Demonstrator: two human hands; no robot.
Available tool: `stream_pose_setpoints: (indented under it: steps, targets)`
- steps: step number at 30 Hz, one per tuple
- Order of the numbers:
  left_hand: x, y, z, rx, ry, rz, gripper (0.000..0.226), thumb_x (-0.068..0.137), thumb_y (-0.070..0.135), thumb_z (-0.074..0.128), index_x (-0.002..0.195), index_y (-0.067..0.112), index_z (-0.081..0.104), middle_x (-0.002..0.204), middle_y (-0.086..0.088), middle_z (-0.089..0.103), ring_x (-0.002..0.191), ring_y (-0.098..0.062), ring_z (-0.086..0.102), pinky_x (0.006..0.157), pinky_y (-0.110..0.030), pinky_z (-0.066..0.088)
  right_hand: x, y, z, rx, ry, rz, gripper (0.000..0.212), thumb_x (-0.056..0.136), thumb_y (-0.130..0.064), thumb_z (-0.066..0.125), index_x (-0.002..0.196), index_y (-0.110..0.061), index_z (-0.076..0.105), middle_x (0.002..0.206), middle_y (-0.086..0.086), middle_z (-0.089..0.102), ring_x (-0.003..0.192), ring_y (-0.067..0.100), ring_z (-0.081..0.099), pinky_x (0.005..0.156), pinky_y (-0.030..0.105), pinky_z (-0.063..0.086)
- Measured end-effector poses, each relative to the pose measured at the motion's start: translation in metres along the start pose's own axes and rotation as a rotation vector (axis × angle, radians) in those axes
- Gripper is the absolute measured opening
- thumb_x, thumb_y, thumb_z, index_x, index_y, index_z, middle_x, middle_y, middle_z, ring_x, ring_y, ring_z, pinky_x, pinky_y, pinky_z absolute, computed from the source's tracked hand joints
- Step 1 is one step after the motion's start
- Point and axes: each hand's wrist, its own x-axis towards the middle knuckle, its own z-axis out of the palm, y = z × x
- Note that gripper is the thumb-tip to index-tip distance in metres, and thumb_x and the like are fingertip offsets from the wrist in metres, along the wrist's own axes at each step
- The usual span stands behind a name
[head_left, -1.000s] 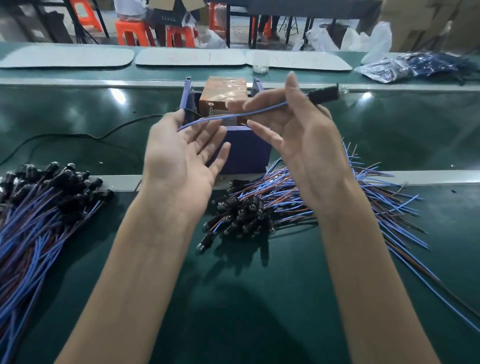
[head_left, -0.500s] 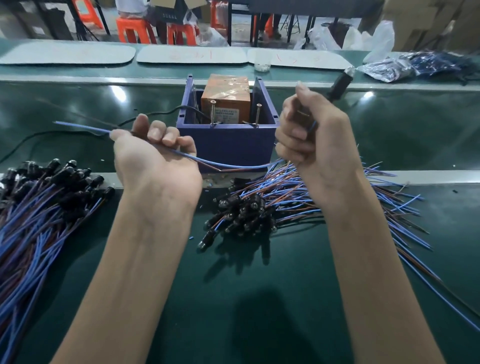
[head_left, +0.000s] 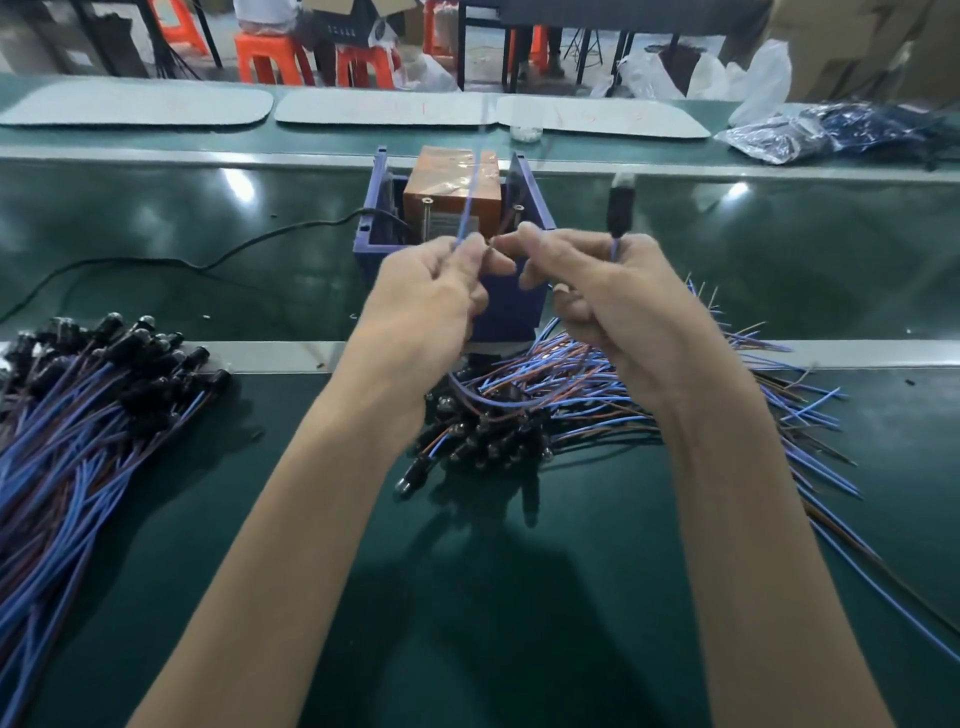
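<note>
A dark green counter (head_left: 519, 623) fills most of the view, crossed by two pale metal strips. Along its far edge lie flat pale mats (head_left: 130, 104). Past them the room shows orange stools (head_left: 270, 57) and plastic bags (head_left: 769, 130).

On the counter to my left lies a large heap of wires (head_left: 78, 441), blue and brown, with their black plug ends pointing away from me. A second heap of wires (head_left: 571, 395) lies in the middle, under my wrists, and fans out to my right.

Just beyond that middle heap stands an open-topped purple-blue box (head_left: 511, 306). Inside it sits an orange block (head_left: 447, 176) wrapped in glossy film, with two thin upright pins in front of the block. A black cable (head_left: 260, 244) runs from the box across the counter to my left.

My left grip (head_left: 426, 306) and right grip (head_left: 623, 312) are raised close together in front of the box, with the fingertips nearly meeting. The left grip is curled, its thumb and forefinger pinching one blue wire (head_left: 467, 208), whose free end rises straight up in front of the orange block. The right grip is curled round the other end of the same wire. The slack hangs in a loop below both hands, above the middle heap. The wire's black plug (head_left: 621, 208) stands upright just above my right grip.
</note>
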Motion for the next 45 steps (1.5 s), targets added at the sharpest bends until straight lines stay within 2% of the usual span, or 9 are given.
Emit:
stream_pose_setpoints:
  steps: [6, 11, 15, 18, 23, 29, 35, 40, 45]
  targets:
    - [0.003, -0.009, -0.003, 0.260, -0.083, 0.025, 0.033, 0.103, 0.017, 0.042, 0.075, 0.018, 0.059, 0.042, 0.011, 0.049, 0.036, -0.003, 0.039, 0.043, -0.015, 0.036, 0.001, 0.005, 0.003, -0.086, 0.005, 0.044, 0.016, 0.091, -0.023, 0.063, 0.091, -0.012, 0.075, 0.072, -0.002, 0.064, 0.044, 0.001, 0.034, 0.040, 0.009, 0.026]
    - [0.006, -0.011, -0.016, 0.309, -0.139, -0.027, 0.031, 0.101, 0.016, 0.047, 0.078, 0.018, 0.068, 0.064, 0.004, 0.070, 0.065, -0.012, 0.067, 0.077, -0.031, 0.056, 0.004, 0.005, 0.004, -0.071, 0.022, 0.046, 0.022, 0.096, -0.018, 0.055, 0.079, -0.016, 0.069, 0.080, 0.000, 0.073, 0.046, 0.003, 0.041, 0.041, 0.009, 0.031]
    - [0.010, -0.011, -0.026, 0.316, -0.003, 0.018, 0.026, 0.101, 0.015, 0.046, 0.084, 0.016, 0.066, 0.067, 0.008, 0.063, 0.057, -0.006, 0.052, 0.057, -0.022, 0.048, 0.006, 0.006, 0.003, -0.028, 0.033, 0.062, 0.026, 0.100, -0.017, 0.048, 0.078, -0.015, 0.062, 0.075, 0.001, 0.074, 0.043, 0.003, 0.040, 0.043, 0.011, 0.029]
    - [0.014, -0.011, -0.031, 0.339, 0.091, 0.101, 0.041, 0.102, 0.036, 0.042, 0.087, 0.005, 0.064, 0.059, 0.006, 0.044, 0.053, -0.011, 0.033, 0.059, -0.029, 0.030, 0.007, 0.007, 0.003, -0.046, 0.011, 0.049, 0.026, 0.101, -0.018, 0.046, 0.085, -0.013, 0.066, 0.059, -0.004, 0.064, 0.042, 0.002, 0.033, 0.039, 0.011, 0.022]
    - [0.012, -0.012, -0.033, 0.295, 0.134, 0.224, 0.023, 0.100, 0.037, 0.047, 0.099, 0.035, 0.070, 0.045, 0.012, 0.043, 0.044, -0.005, 0.035, 0.047, -0.014, 0.030, 0.007, 0.009, 0.005, -0.118, 0.053, 0.046, 0.023, 0.100, -0.016, 0.046, 0.098, -0.012, 0.069, 0.044, -0.006, 0.044, 0.037, 0.002, 0.030, 0.037, 0.013, 0.021]
    - [0.015, -0.010, -0.043, 0.306, 0.112, 0.224, 0.045, 0.101, 0.019, 0.042, 0.115, 0.059, 0.055, 0.051, 0.013, 0.056, 0.054, -0.004, 0.041, 0.062, -0.026, 0.036, 0.009, 0.008, -0.002, 0.008, 0.108, 0.020, 0.028, 0.096, -0.007, 0.047, 0.115, -0.019, 0.063, 0.041, -0.007, 0.030, 0.037, 0.005, 0.020, 0.035, 0.014, 0.018]
    - [0.015, -0.010, -0.053, 0.405, 0.009, 0.145, 0.051, 0.092, 0.006, 0.041, 0.086, 0.045, 0.073, 0.059, 0.014, 0.058, 0.057, -0.011, 0.037, 0.058, -0.026, 0.032, 0.008, 0.008, -0.005, 0.042, 0.130, 0.017, 0.024, 0.093, -0.005, 0.052, 0.092, -0.014, 0.074, 0.046, -0.010, 0.027, 0.041, 0.004, 0.019, 0.035, 0.014, 0.016]
    - [0.010, -0.009, -0.054, 0.422, -0.080, 0.130, 0.025, 0.077, 0.033, 0.055, 0.079, 0.048, 0.075, 0.053, -0.001, 0.047, 0.054, -0.008, 0.039, 0.055, -0.015, 0.033, 0.008, 0.008, -0.006, 0.042, 0.127, 0.043, 0.026, 0.091, -0.004, 0.052, 0.084, -0.013, 0.075, 0.043, -0.012, 0.029, 0.040, 0.003, 0.018, 0.035, 0.013, 0.015]
    - [0.010, -0.008, -0.058, 0.391, -0.039, 0.205, 0.022, 0.087, 0.030, 0.069, 0.074, 0.045, 0.075, 0.077, 0.013, 0.073, 0.078, 0.004, 0.060, 0.080, -0.019, 0.044, 0.008, 0.007, -0.011, 0.065, 0.099, 0.067, 0.028, 0.090, -0.004, 0.050, 0.080, -0.013, 0.075, 0.046, -0.011, 0.029, 0.043, 0.004, 0.016, 0.035, 0.013, 0.015]
